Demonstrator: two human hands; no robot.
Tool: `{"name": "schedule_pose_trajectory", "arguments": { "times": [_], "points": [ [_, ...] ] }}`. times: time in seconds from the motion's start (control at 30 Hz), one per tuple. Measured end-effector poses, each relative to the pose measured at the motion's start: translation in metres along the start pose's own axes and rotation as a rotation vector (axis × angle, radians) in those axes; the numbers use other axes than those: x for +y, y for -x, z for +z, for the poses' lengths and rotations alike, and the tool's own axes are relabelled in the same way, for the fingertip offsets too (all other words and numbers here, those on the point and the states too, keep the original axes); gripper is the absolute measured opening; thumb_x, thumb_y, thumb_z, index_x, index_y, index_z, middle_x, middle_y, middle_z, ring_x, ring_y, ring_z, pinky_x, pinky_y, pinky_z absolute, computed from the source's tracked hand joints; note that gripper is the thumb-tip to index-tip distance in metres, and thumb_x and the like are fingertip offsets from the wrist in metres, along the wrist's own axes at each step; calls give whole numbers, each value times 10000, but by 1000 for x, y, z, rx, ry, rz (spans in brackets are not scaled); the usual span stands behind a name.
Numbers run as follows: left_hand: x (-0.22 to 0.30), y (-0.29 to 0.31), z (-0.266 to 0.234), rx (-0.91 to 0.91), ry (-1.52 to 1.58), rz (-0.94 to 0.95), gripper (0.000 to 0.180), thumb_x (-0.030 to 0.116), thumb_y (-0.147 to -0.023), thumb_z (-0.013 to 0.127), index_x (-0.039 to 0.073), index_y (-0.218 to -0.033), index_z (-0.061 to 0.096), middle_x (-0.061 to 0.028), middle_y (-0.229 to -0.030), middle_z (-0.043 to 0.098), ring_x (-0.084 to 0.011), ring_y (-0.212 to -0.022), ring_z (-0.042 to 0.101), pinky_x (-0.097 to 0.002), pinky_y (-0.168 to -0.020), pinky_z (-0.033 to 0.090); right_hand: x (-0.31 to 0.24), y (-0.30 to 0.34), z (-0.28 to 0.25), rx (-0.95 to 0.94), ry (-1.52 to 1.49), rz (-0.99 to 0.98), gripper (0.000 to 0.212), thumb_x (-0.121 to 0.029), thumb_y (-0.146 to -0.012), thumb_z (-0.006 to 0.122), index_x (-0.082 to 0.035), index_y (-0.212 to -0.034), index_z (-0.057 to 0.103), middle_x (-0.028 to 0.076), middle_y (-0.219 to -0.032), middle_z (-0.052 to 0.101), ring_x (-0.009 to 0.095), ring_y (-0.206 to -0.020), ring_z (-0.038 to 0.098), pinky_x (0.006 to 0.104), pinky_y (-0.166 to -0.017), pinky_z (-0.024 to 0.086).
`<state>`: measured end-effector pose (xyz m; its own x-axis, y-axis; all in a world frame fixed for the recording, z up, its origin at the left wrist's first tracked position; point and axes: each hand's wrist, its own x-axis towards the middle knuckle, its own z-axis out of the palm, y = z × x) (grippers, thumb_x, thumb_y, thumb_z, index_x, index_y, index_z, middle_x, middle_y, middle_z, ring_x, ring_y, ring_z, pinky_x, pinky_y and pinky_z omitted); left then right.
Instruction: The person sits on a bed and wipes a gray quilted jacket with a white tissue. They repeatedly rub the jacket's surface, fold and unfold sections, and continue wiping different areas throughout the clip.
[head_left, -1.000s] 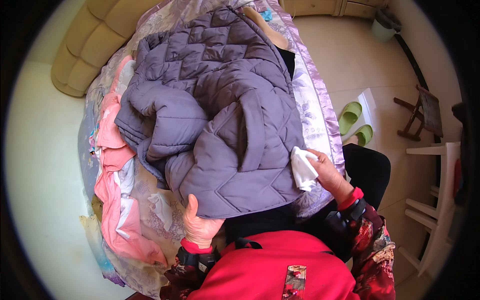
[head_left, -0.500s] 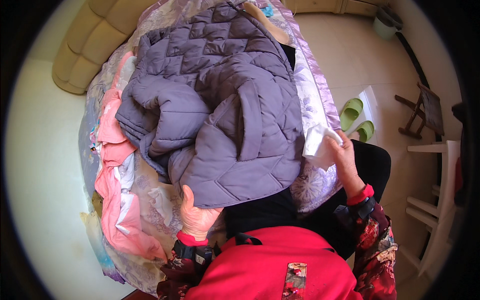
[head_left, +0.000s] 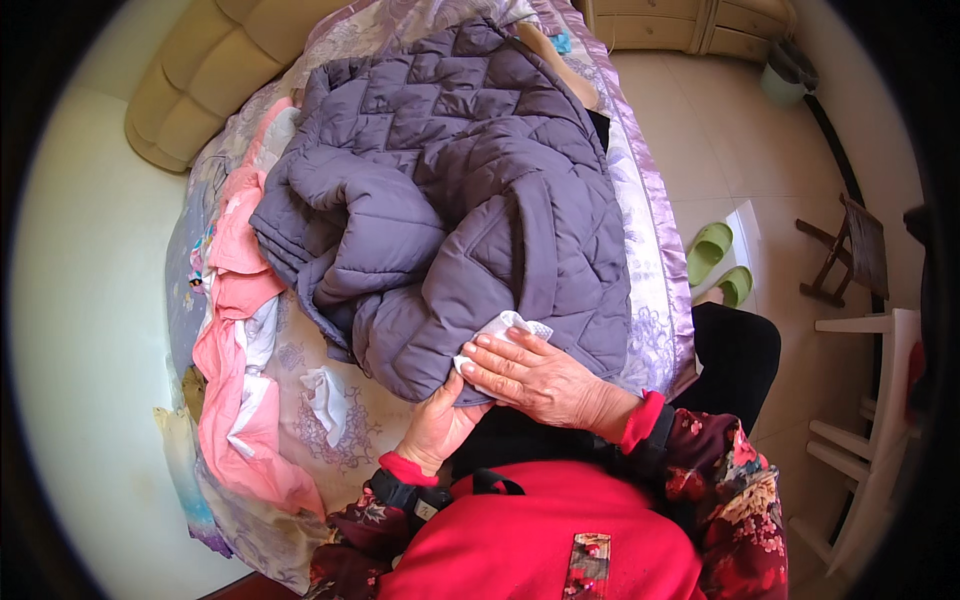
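Note:
A purple-grey quilted padded jacket (head_left: 450, 150) lies spread and rumpled across the bed and over my lap. At its near hem, my left hand (head_left: 440, 428) is closed on the edge, its fingers partly hidden beneath the fabric. My right hand (head_left: 550, 388) presses a crumpled white wipe (head_left: 516, 326) flat onto the jacket just above that hem. The fingertips of both hands nearly meet there. Another crumpled white wipe (head_left: 328, 402) rests on the bedsheet to the left of the jacket.
Pink clothing (head_left: 240, 345) is heaped along the bed's left side, below a padded beige headboard (head_left: 215, 75). On the floor at right are green slippers (head_left: 708, 250), a small wooden folding stool (head_left: 855, 245), a white chair (head_left: 880, 400) and a bin (head_left: 788, 75).
My right hand has brought the wipe leftward from beside the jacket down onto its near edge. My left hand has shifted right along the hem.

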<state>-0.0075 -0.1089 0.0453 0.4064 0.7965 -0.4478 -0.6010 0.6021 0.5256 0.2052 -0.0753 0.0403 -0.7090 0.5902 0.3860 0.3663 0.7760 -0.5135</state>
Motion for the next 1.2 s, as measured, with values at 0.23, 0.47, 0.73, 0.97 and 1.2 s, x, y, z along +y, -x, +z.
{"name": "schedule_pose_trajectory", "arguments": {
  "times": [0.23,0.47,0.73,0.97,1.2],
  "points": [
    [5,2,-5,17,24,-18,589,319,-974,525,-20,-1412,324,-156,-1427,434,-306,-1314,437,-466,-1106,372,28,49,10,31,15,209,591,-187,-895,539,-77,-1446,359,126,-1511,338,268,-1404,321,445,-1145,244],
    [8,3,-11,17,-21,13,563,298,-963,551,22,-1409,347,-159,-1420,440,-336,-1293,455,-508,-1068,408,92,106,19,-32,293,439,551,-111,-871,511,-16,-1403,404,140,-1482,382,256,-1374,365,407,-1146,249],
    [24,15,-25,92,-17,155,694,391,-890,642,66,-1428,348,-111,-1430,442,-306,-1299,451,-503,-1063,402,59,78,-34,644,-106,689,410,39,-900,524,-44,-1302,530,212,-1323,540,325,-1238,522,356,-1032,419],
    [6,9,-5,50,44,10,689,468,-962,476,43,-1459,261,-135,-1454,402,-324,-1304,441,-503,-1051,421,4,34,5,25,84,-30,560,-209,-896,449,-144,-1446,371,143,-1525,299,289,-1428,265,485,-1147,227],
    [17,12,-17,50,-72,34,650,421,-952,520,40,-1437,314,-157,-1429,433,-351,-1289,458,-524,-1016,452,23,73,11,-21,50,92,576,-157,-886,468,-133,-1452,364,147,-1545,260,290,-1431,262,465,-1161,203]
  ]
}}
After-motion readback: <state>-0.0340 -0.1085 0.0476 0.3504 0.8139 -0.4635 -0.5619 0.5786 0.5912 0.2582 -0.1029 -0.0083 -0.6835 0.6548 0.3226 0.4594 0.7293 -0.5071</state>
